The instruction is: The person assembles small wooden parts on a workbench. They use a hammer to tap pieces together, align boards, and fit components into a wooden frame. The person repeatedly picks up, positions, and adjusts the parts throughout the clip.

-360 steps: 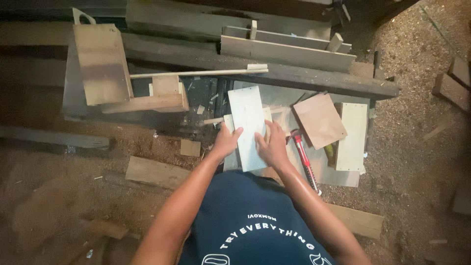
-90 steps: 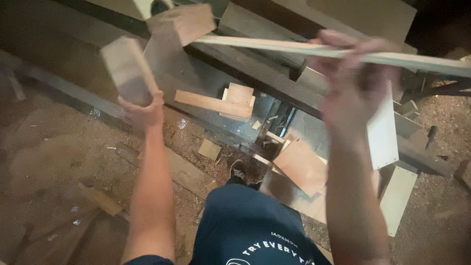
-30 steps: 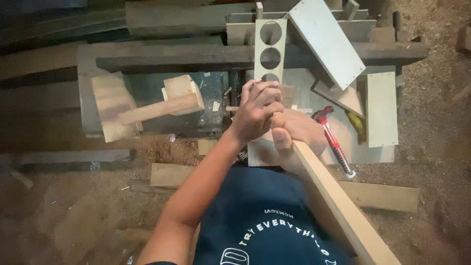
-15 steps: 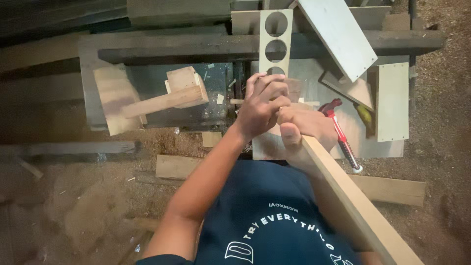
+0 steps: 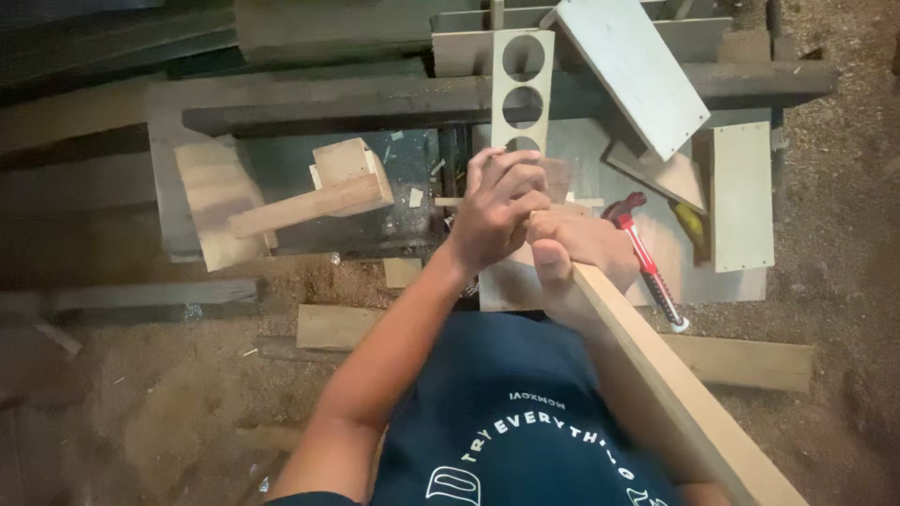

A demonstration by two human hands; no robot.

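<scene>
Gripping a long wooden batten (image 5: 656, 375) that runs from centre toward five o'clock, the right hand (image 5: 577, 253) is closed on its near end and the left hand (image 5: 497, 211) wraps over it, so feeding looks barely begun, most length uncut.

A red-handled hammer (image 5: 647, 258) lies on the bench beside a pale rectangular board (image 5: 742, 197). A wooden mallet-shaped assembly (image 5: 314, 195) rests left, amid sawdust.

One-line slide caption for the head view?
Both hands, left and right, grip a long wooden strip beside a red-handled hammer.
</scene>
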